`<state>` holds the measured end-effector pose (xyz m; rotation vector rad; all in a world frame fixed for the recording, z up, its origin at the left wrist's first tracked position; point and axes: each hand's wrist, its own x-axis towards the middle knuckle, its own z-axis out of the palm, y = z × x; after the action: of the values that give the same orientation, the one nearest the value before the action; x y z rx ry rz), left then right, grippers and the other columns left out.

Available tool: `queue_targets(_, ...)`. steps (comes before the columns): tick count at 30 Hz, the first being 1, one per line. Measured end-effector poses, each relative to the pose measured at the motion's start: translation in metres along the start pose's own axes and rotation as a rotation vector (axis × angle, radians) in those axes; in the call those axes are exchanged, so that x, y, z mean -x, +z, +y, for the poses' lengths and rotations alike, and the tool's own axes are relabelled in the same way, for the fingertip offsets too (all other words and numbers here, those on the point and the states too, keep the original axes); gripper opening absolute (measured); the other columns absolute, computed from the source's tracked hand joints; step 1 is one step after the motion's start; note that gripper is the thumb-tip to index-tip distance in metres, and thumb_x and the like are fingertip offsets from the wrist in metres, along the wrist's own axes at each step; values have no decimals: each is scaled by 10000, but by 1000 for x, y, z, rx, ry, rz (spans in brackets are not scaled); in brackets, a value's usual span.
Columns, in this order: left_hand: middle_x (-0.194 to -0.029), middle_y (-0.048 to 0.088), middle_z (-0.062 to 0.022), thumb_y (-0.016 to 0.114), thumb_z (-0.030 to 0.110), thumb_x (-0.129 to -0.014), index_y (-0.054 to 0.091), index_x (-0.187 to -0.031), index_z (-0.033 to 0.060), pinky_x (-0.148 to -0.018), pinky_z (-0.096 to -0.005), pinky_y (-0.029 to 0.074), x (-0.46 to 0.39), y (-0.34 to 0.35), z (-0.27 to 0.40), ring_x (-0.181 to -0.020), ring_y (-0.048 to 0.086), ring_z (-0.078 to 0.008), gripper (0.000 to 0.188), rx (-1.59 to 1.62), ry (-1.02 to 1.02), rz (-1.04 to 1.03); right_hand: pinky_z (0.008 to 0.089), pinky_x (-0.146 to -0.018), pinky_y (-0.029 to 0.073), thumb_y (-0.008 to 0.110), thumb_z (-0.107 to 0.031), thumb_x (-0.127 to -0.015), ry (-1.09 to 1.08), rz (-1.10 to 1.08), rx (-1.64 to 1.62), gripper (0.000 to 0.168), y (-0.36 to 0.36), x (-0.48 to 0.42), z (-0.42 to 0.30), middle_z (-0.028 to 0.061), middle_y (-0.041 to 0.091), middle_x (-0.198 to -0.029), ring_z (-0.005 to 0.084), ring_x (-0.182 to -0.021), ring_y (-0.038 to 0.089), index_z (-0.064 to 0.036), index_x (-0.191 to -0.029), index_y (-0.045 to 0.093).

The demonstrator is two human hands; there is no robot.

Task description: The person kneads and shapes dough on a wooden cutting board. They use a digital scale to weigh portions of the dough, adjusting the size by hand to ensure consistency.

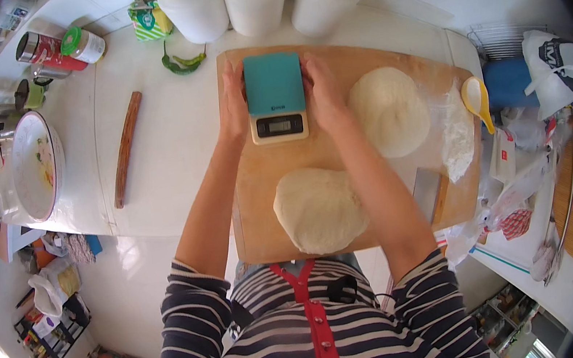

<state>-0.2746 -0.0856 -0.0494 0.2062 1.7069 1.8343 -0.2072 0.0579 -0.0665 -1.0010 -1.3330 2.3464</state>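
Note:
A digital kitchen scale with a teal platform and a small display sits at the far left part of a wooden board. My left hand presses along its left side, and my right hand along its right side, so the scale is held between them. Nothing rests on the platform. One round lump of dough lies to the right of my right hand. Another dough lump is close to my body, partly covered by my right forearm.
A dough scraper, loose flour and a yellow scoop lie at the board's right. White canisters stand behind. Green chili peppers, a wooden stick and an enamel basin are on the left.

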Motion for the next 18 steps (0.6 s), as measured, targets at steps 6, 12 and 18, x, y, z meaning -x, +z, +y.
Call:
queue_targets(6, -1466, 181, -139, 234, 556, -924, 130, -1416, 14, -1110, -385, 129, 33, -28, -12, -1361, 165, -230, 739, -54, 170, 1, 315, -941, 370, 382, -366, -949, -85, -95, 523, 448, -35, 56, -28, 62, 527, -1209, 159, -1115, 475, -35, -1229, 498)
queue_targets(12, -1366, 378, -186, 277, 411, -956, 364, -1317, -45, -1074, -369, 207, 149, -33, -57, -1312, 284, -305, 588, -465, 242, 31, 308, -943, 369, 327, -335, -973, -202, -70, 576, 436, -114, 166, 5, 95, 567, -1128, 170, -1081, 495, -18, -1196, 526)
queue_targets(18, -1318, 417, -168, 252, 314, -965, 367, -1297, -48, -1050, -362, 240, 181, 26, -69, -1266, 333, -283, 506, -376, 349, 29, 328, -993, 337, 246, -328, -988, -151, 127, 42, 463, -100, 207, 61, 104, 472, -1256, 178, -1160, 441, -15, -1295, 395)
